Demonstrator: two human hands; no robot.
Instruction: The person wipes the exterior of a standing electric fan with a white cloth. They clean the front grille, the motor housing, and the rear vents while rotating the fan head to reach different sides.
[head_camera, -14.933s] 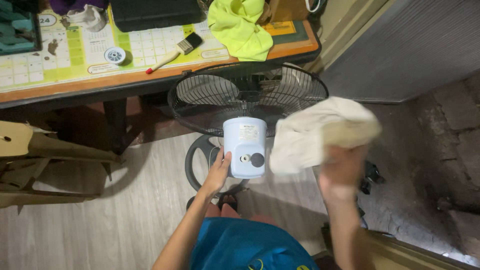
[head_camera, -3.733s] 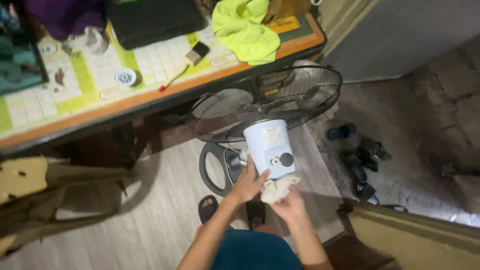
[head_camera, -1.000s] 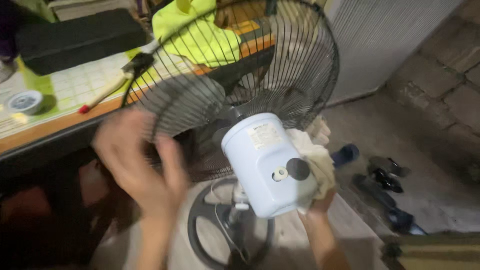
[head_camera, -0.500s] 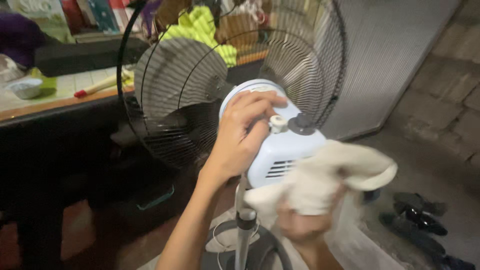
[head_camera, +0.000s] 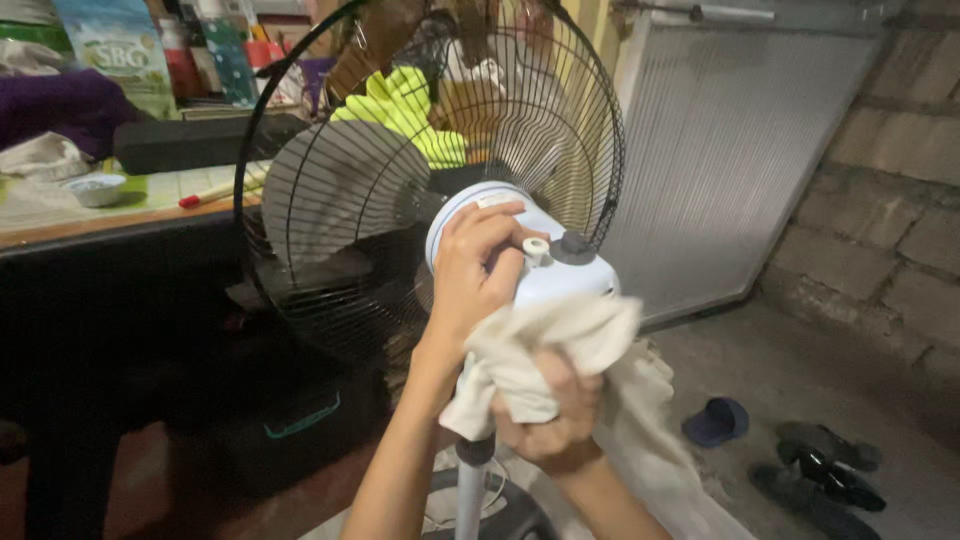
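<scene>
One standing fan (head_camera: 440, 180), one cream cloth (head_camera: 540, 350), two hands. At three o'clock, one metal panel (head_camera: 700, 160). At ten o'clock, one desk (head_camera: 90, 225) bearing one small bowl (head_camera: 97, 188).

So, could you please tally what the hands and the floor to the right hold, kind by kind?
Standing fan: 1, motor housing gripped by left hand
Cream cloth: 1, bunched in right hand
Blue slipper: 1
Dark shoes: 2
Total: 5
</scene>
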